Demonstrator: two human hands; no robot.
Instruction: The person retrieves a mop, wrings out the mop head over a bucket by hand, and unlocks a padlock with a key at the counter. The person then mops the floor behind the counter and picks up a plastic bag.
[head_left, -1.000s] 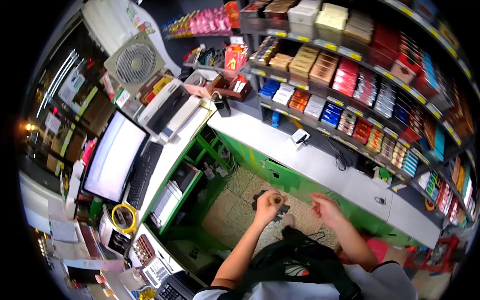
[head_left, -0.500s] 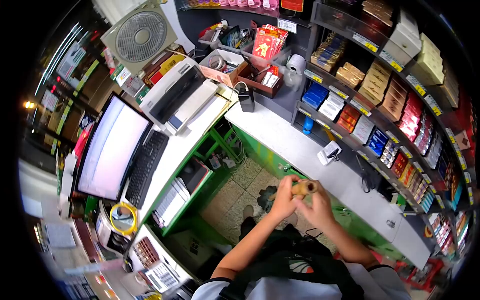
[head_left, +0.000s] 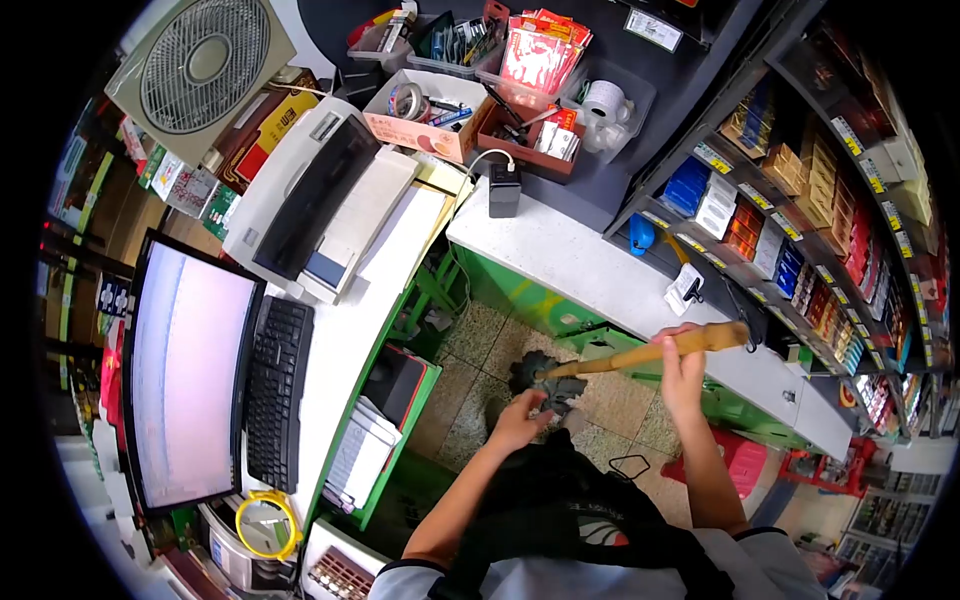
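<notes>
A long yellow-brown wooden stick (head_left: 620, 358) slants across the middle of the view, its thick end at upper right over the white counter. My right hand (head_left: 682, 375) is closed round the stick near that thick end. At the stick's far lower-left end is a dark grey ragged bundle (head_left: 540, 375), seen over the tiled floor. My left hand (head_left: 520, 420) is beside the lower edge of this bundle, its fingers curled against it; what they pinch is too small to make out.
A white counter (head_left: 560, 270) runs below shelves of small boxes (head_left: 745, 228). On the left desk are a monitor (head_left: 190, 375), a keyboard (head_left: 278, 390) and a printer (head_left: 310, 200). A green cabinet (head_left: 510, 290) stands beneath the counter. A pink object (head_left: 740, 465) lies at lower right.
The stick, first seen end-on, now lies slanted across the view. My right hand has moved up and right along with its thick end; my left hand has moved down and left, off the stick.
</notes>
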